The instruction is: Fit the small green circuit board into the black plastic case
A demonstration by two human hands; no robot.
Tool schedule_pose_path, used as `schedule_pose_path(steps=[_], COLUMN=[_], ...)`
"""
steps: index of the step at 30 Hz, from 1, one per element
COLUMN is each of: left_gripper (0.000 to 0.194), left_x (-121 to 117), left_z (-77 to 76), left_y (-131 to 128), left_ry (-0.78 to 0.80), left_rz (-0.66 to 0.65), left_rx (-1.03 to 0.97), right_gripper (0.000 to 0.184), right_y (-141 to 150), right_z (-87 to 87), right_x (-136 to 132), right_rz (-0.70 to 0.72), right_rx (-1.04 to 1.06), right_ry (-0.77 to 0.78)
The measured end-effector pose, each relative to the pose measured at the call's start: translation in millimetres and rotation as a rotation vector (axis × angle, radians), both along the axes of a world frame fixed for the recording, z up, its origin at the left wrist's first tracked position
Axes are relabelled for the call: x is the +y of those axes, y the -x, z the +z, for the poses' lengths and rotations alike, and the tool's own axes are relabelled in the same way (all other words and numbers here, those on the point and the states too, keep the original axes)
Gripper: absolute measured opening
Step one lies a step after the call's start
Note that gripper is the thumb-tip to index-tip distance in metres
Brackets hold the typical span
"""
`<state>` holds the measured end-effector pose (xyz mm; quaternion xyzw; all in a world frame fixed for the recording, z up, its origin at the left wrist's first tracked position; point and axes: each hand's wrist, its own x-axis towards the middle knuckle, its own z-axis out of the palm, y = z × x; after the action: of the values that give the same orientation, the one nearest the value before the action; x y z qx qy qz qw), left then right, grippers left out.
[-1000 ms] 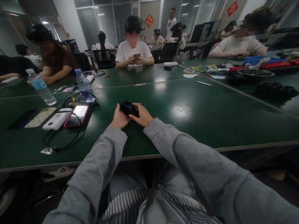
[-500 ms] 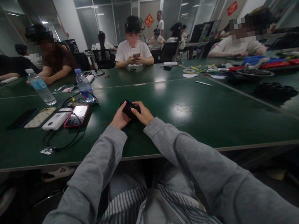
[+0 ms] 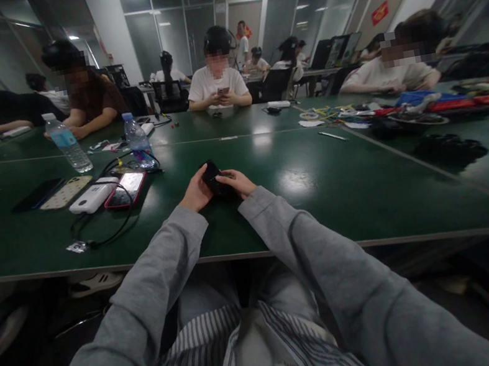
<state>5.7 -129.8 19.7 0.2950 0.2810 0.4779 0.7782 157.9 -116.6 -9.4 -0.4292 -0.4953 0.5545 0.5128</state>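
Observation:
A small black box-like object (image 3: 212,176) is held just above the green table, in the middle of the view; its exact kind is too dark to make out. My left hand (image 3: 196,190) is wrapped around its left side, thumb along the near edge. On the other side, my right hand (image 3: 238,183) has its thumb and fingers closed at the object's right edge. What lies under the fingers is hidden. Grey sleeves cover both my wrists.
To the left lie a red-edged phone (image 3: 126,190), a white power bank (image 3: 94,195) with a black cable, and a patterned phone case (image 3: 67,192). Two water bottles (image 3: 67,141) stand behind. Cables and pouches (image 3: 442,100) pile up at right. Several people sit around the green table (image 3: 345,190).
My right hand has shifted slightly right and turned, its thumb now nearer the object's right edge. The black object is tilted a little differently. A standing person in the background moved left.

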Motion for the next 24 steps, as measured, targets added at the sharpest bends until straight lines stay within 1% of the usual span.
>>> schedule_pose_path(steps=[3,8,13,16,19,21,24], left_gripper=[0.031,0.029,0.027,0.03,0.041,0.045,0.044], left_x=[-3,-2,5,9,12,13,13], left_z=[2.9,2.2,-3.3,-10.0,-17.0,-19.5,-19.6], left_y=[-1,0,-3,-8,-10,-10,-8], left_ry=[0.007,-0.017,-0.067,-0.153,-0.231,-0.258,-0.268], left_rz=[-0.018,-0.027,-0.027,0.04,0.122,0.131,0.135], left_rx=[0.005,-0.013,0.028,0.102,0.18,0.224,0.263], right_gripper=[0.054,0.056,0.052,0.049,0.046,0.046,0.048], right_y=[-2,-2,-3,-7,-13,-16,-17], right_z=[2.0,0.3,0.7,3.4,5.9,6.9,7.3], right_x=[-1,-2,-1,2,6,8,8], right_rz=[0.037,0.067,-0.015,-0.077,-0.142,-0.158,-0.155], right_rx=[0.012,0.054,0.07,0.094,0.104,0.105,0.09], right_ry=[0.03,0.017,0.01,0.002,-0.017,-0.03,-0.038])
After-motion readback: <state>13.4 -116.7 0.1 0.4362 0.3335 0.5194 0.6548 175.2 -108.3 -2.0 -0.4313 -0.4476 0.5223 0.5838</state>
